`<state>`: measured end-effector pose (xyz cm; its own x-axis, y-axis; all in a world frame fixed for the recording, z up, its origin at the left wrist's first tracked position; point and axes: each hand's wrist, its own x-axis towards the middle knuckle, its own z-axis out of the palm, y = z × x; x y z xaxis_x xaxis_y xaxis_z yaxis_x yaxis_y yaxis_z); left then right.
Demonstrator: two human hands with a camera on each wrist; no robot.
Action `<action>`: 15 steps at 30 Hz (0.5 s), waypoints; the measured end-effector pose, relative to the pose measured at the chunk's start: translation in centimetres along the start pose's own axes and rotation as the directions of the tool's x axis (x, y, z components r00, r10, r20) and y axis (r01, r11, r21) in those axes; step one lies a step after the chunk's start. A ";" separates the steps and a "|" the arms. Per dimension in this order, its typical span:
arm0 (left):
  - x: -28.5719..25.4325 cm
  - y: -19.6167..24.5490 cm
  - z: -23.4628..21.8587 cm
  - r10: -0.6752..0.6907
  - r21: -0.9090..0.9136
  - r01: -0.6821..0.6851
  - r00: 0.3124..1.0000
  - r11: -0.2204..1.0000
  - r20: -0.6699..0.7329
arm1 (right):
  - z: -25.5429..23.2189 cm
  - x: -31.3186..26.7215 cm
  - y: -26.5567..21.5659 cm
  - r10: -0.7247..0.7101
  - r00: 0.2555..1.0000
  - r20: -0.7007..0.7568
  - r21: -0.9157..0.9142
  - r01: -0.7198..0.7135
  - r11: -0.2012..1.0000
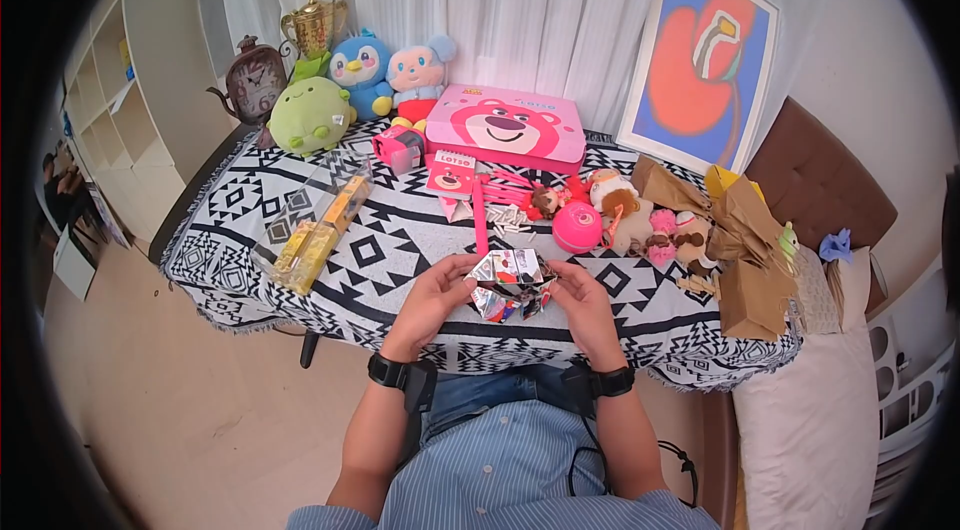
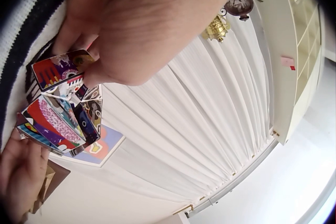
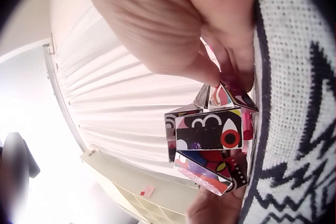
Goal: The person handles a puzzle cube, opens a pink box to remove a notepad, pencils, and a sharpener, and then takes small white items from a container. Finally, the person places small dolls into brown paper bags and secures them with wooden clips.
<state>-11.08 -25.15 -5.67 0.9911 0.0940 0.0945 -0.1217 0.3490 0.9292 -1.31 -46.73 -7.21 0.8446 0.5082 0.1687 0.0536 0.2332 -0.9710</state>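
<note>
A folded, many-faceted paper piece (image 1: 510, 270) with colourful printed panels is held between both hands at the table's front edge. The left hand (image 1: 432, 302) pinches its left side; in the left wrist view the thumb and fingers of the left hand (image 2: 131, 29) grip a red and purple panel (image 2: 60, 69). On the other side, the right hand (image 1: 585, 305) pinches a corner, and the right wrist view shows the right hand (image 3: 184, 29) with thumb and fingertips on a small pointed flap (image 3: 231, 95). Several panels stand at angles, with gaps between them.
Behind the hands lie a pink stick (image 1: 480, 215), small white pieces (image 1: 510, 220), a pink ball (image 1: 577, 227) and a pink bear box (image 1: 508, 127). Yellow packages (image 1: 325, 235) are at left; plush toys (image 1: 312, 115) stand behind. Brown paper bags (image 1: 752, 300) are at right.
</note>
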 end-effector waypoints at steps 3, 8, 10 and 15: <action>0.2 -0.7 -0.4 0.034 0.008 -0.034 0.999 0.999 0.042 | 0.2 -0.1 -0.3 0.016 1.000 0.003 -0.071 -0.016 0.997; 0.2 -0.7 -0.1 0.061 0.064 -0.064 0.997 0.996 0.048 | 0.4 -0.1 -0.3 -0.007 1.000 0.018 -0.107 0.009 0.994; 0.2 -0.7 -0.1 0.071 0.086 -0.075 0.996 0.993 0.052 | 0.4 0.0 -0.1 -0.015 1.000 0.027 -0.117 0.018 0.993; 0.2 -0.6 0.0 0.064 0.051 -0.067 0.996 0.996 0.055 | 0.7 0.1 0.2 -0.074 0.997 0.002 -0.177 0.073 0.981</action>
<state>-10.84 -25.33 -6.27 0.9828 0.0644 0.1733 -0.1847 0.2944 0.9377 -1.63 -46.01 -7.31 0.8371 0.4912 0.2406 0.2089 0.1194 -0.9706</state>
